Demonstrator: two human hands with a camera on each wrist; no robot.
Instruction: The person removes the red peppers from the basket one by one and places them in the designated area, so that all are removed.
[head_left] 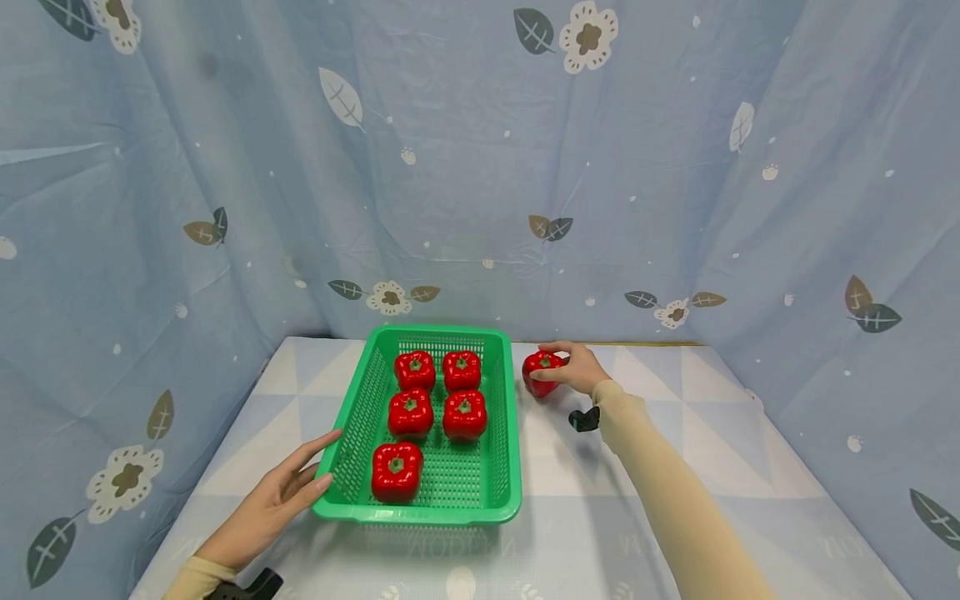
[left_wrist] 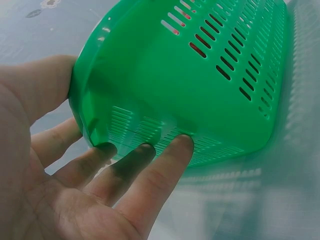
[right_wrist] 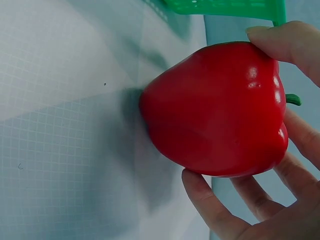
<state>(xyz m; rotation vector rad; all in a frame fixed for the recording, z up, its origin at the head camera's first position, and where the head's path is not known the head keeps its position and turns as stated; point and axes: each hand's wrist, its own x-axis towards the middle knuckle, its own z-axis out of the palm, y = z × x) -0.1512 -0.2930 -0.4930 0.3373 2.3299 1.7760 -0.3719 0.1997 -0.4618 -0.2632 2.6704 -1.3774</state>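
Observation:
A red bell pepper (head_left: 538,374) with a green stem is at the right of the green basket (head_left: 513,467). My right hand (head_left: 572,367) holds this pepper, its thumb on one side and its fingers on the other, as the right wrist view shows. Several more red bell peppers stand inside the basket, among them a front-left one (head_left: 397,472). At the basket's left side is my left hand (head_left: 273,496), its thumb at the rim and its fairly straight fingers (left_wrist: 162,172) against the outer slotted wall.
A pale table (head_left: 667,517) with a triangle pattern carries the basket. Behind and on both sides hangs a blue curtain (head_left: 465,167) printed with flowers and leaves. Inside the basket, bare floor (head_left: 453,475) shows at the front right.

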